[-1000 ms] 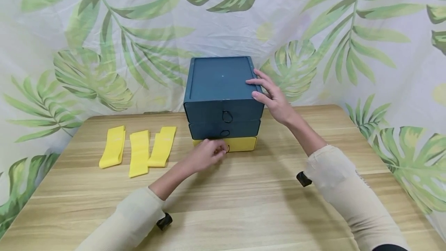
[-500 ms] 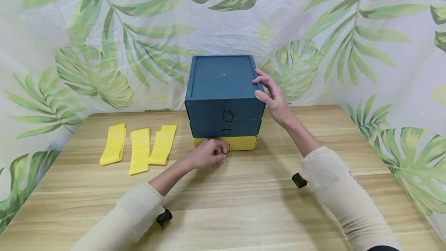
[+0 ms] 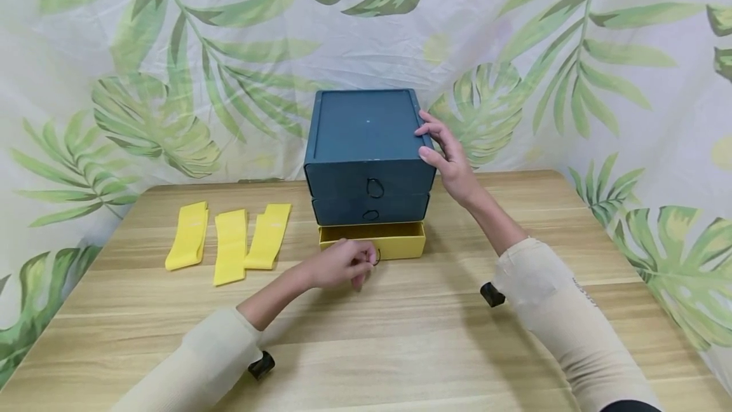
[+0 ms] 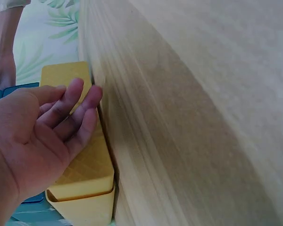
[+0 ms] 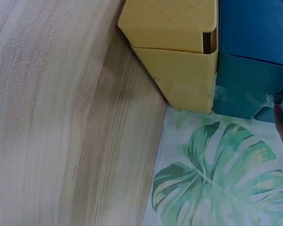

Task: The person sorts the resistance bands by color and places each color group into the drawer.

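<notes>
A stack of drawer boxes stands at the table's far side: two dark blue drawers [image 3: 370, 177] over a yellow drawer [image 3: 400, 247]. The yellow one sits partly pulled out, its dark inside showing above the front. With thumb and index finger, my left hand [image 3: 338, 264] pinches the black loop pull [image 3: 377, 257] on its front; in the left wrist view that hand [image 4: 42, 117] hides the loop. My right hand [image 3: 448, 159] rests with spread fingers on the top right edge of the stack. Only its fingertips [image 5: 279, 115] show at the right wrist view's edge.
Several folded yellow strips lie left of the stack, including one strip [image 3: 187, 234] farthest left and another strip [image 3: 230, 247] beside it. A leaf-patterned cloth [image 3: 257, 68] hangs right behind the wooden table [image 3: 412, 329].
The yellow drawer has slid out toward me, with my left hand drawing back on its loop. My right hand has shifted slightly toward the edge of the top.
</notes>
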A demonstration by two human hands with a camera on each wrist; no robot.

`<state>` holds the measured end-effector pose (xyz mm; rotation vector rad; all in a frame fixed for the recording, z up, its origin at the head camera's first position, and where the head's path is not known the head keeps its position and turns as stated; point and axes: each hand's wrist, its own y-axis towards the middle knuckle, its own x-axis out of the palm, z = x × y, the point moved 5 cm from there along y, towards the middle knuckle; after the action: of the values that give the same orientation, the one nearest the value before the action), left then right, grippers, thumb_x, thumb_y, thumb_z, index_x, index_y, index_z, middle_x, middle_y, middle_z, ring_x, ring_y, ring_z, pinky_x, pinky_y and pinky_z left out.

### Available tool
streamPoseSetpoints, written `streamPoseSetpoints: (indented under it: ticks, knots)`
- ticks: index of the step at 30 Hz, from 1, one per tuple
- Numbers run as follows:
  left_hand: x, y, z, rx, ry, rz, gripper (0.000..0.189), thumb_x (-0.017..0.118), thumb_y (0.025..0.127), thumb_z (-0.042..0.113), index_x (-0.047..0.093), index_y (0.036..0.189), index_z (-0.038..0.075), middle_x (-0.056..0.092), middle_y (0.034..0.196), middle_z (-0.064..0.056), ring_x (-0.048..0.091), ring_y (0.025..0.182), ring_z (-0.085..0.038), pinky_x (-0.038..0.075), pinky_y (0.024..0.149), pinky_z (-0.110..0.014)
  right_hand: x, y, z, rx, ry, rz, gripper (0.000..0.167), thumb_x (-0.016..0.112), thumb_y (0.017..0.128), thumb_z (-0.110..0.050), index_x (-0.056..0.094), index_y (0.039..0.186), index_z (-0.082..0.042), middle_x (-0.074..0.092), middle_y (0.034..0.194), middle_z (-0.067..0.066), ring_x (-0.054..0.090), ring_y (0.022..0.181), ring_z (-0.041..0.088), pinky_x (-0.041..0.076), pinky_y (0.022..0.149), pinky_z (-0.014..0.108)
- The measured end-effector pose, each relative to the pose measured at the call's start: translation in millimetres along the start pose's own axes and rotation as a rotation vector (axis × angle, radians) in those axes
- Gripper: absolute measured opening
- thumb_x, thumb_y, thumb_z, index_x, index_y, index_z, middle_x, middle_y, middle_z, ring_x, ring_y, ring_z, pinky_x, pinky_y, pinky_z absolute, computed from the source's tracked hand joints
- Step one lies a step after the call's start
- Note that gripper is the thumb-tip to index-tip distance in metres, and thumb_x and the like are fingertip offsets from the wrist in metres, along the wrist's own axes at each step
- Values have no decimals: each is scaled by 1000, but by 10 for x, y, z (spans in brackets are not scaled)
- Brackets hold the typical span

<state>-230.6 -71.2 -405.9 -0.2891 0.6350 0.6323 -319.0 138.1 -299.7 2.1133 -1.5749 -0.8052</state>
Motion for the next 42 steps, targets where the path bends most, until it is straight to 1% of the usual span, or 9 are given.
streamPoseSetpoints:
  ticks: [5, 10, 15, 22, 26, 31, 37, 40, 42]
  knots:
    - [67, -96, 66, 27, -34, -78, 7, 51, 104, -3, 58, 107, -4, 67, 69, -8, 65, 65, -16, 51, 67, -24, 3, -1, 17, 5, 9, 0, 39, 51, 97, -19, 49, 122, 10, 30, 165, 23, 27, 154, 36, 18, 123, 56]
    - [126, -190, 140, 51, -21, -124, 9, 48, 104, -5, 57, 108, -4, 68, 72, -7, 64, 68, -14, 52, 72, -24, 2, -1, 20, 14, 11, 5, 40, 50, 96, -20, 49, 123, 10, 29, 166, 22, 27, 154, 36, 18, 123, 53]
    - [165, -266, 195, 24, -9, -165, 11, 47, 105, -4, 56, 110, -2, 69, 75, -5, 65, 71, -11, 50, 74, -23, 7, 0, 30, 9, 15, 2, 41, 51, 96, -21, 49, 122, 11, 29, 165, 23, 26, 154, 35, 18, 123, 52]
    - [227, -321, 271, -10, 14, -216, 11, 47, 105, -2, 56, 111, 0, 68, 76, -2, 62, 71, -9, 49, 73, -22, 4, 0, 44, 7, 16, 7, 41, 50, 96, -21, 49, 122, 11, 29, 165, 23, 25, 154, 35, 18, 123, 54]
    - [252, -347, 315, -32, 27, -221, 12, 46, 105, -3, 56, 109, 1, 66, 75, -1, 59, 69, -9, 48, 72, -21, 7, 0, 34, 6, 11, 9, 42, 50, 95, -21, 49, 122, 11, 30, 165, 23, 26, 154, 35, 18, 123, 53]
    - [282, -362, 364, -39, 61, -214, 12, 45, 105, -3, 56, 104, 2, 64, 70, -2, 57, 64, -6, 46, 69, -21, 8, -6, 31, 7, 11, 12, 41, 49, 95, -20, 49, 122, 11, 30, 165, 23, 25, 155, 34, 18, 123, 53]
    - [299, -340, 403, -56, 168, -180, 12, 48, 106, -1, 57, 100, 5, 61, 66, 1, 53, 60, -2, 47, 72, -21, 12, -7, 27, 11, 23, 15, 40, 50, 95, -19, 49, 122, 10, 31, 165, 23, 25, 155, 34, 18, 123, 53]
    - [300, -331, 421, -51, 226, -164, 12, 49, 105, 0, 57, 99, 6, 61, 66, 2, 52, 59, -1, 48, 70, -21, 12, -2, 24, 11, 19, 17, 41, 50, 95, -20, 49, 122, 10, 31, 165, 23, 25, 155, 34, 18, 122, 54]
    - [298, -329, 433, -42, 240, -156, 12, 50, 105, 0, 58, 99, 6, 61, 67, 2, 52, 59, -1, 48, 68, -21, 9, -1, 23, 12, 17, 20, 42, 50, 95, -21, 49, 122, 11, 30, 165, 23, 26, 154, 35, 18, 122, 55]
